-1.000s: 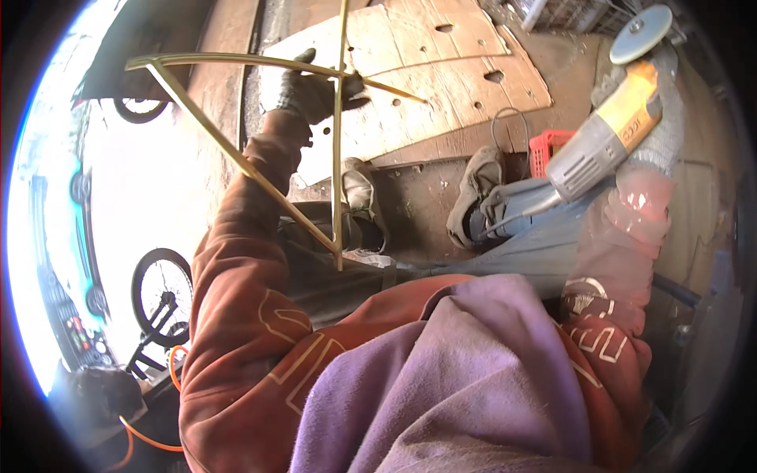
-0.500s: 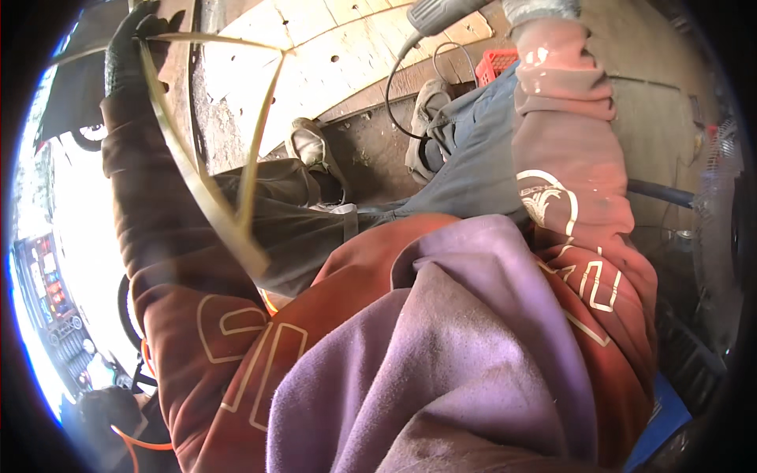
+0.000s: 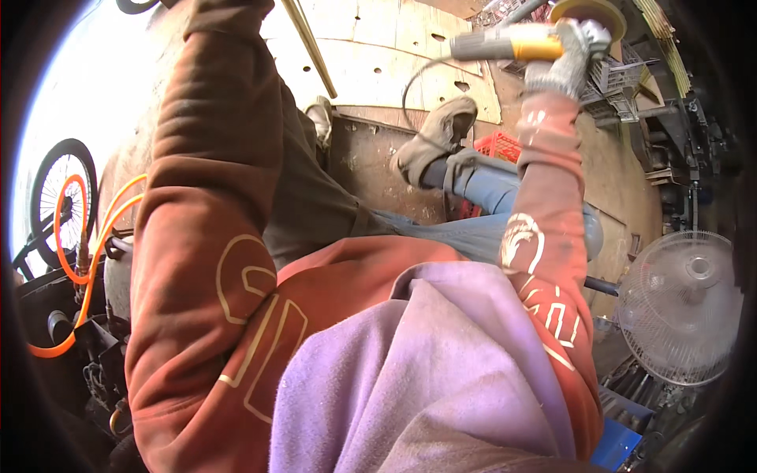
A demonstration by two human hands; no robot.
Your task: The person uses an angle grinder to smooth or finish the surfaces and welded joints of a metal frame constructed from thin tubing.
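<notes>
My right hand (image 3: 574, 59), in a pale knit work glove, is closed round the head end of an angle grinder (image 3: 536, 47) with a yellow and dark grey body. Its round disc (image 3: 603, 14) shows at the top edge beyond my fingers, and its cord loops down from the dark rear end. My left arm (image 3: 213, 102) reaches up out of the picture, so the left hand is hidden beyond the top edge. Near that arm a thin, straight, gold-coloured strip (image 3: 310, 49) slants over the perforated board; its upper end is cut off.
A large pale board with holes (image 3: 378, 59) lies past my shoes (image 3: 434, 142). A red plastic crate (image 3: 497, 147) stands beside my right leg. To the right are a caged fan (image 3: 682, 307) and metal racks (image 3: 619, 83). Orange hose (image 3: 95, 260) and a spoked wheel (image 3: 65, 201) are at left.
My left hand and most of the strip frame have gone out of view past the top. The view has shifted, and the grinder with my right hand now shows more fully, farther right.
</notes>
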